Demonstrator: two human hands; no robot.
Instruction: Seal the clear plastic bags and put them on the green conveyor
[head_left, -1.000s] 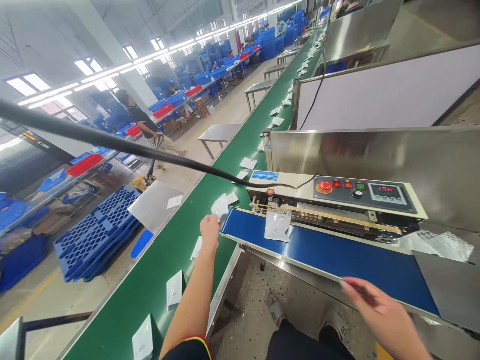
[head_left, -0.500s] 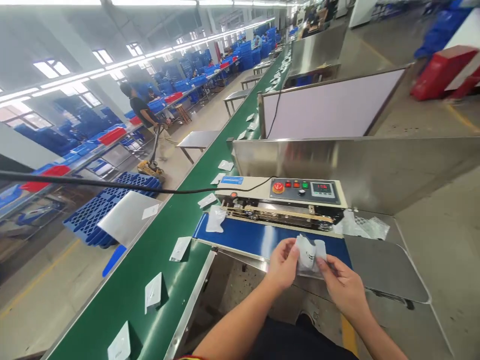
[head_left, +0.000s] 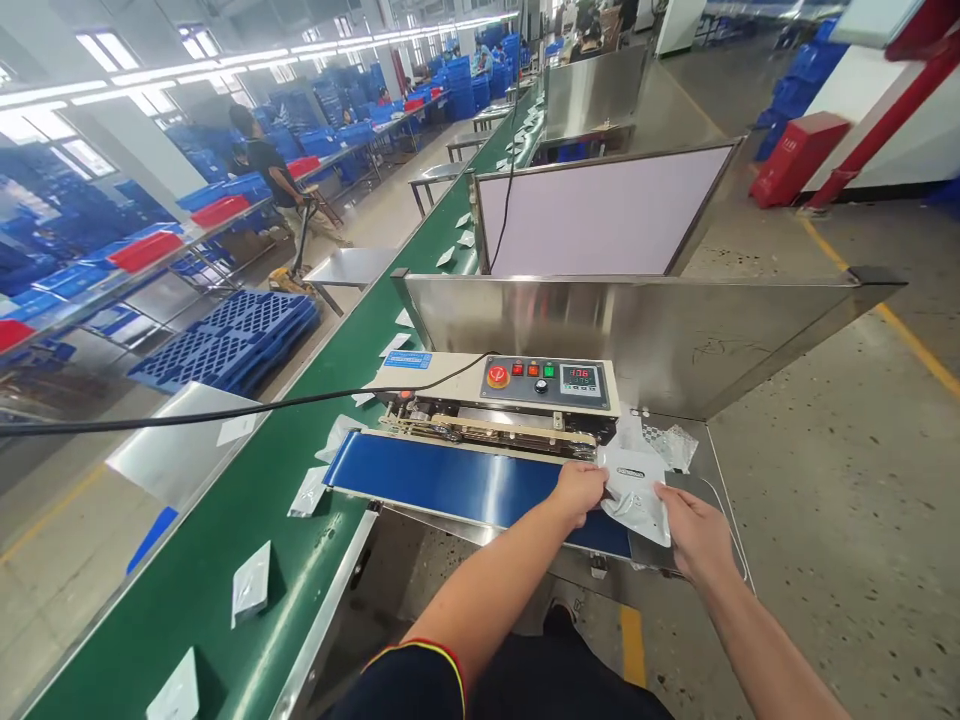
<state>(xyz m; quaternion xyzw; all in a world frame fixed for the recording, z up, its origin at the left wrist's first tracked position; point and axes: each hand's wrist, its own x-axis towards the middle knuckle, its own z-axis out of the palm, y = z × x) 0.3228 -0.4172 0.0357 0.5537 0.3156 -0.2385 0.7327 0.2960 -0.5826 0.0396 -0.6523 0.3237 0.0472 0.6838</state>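
Observation:
A white plastic pouch (head_left: 634, 490) with a small dark label is stretched between my two hands at the right end of the sealing machine (head_left: 499, 385). My left hand (head_left: 581, 490) pinches its left edge, close to the machine's intake. On the opposite edge, my right hand (head_left: 694, 525) grips the pouch, above the grey plate (head_left: 660, 552). The machine's blue belt (head_left: 450, 480) runs leftward below the sealing bands, and its panel shows lit red digits.
A long green conveyor (head_left: 300, 570) on the left carries several white packets. Clear plastic bags (head_left: 671, 445) lie behind my right hand. A metal partition (head_left: 600, 330) stands behind the machine; a black cable (head_left: 300, 403) crosses the left. A person (head_left: 266, 165) stands farther back.
The pouch has moved from over the blue belt to the machine's right end and is now spread flatter, label up. The view has shifted right. A packet has moved off the blue belt onto the conveyor.

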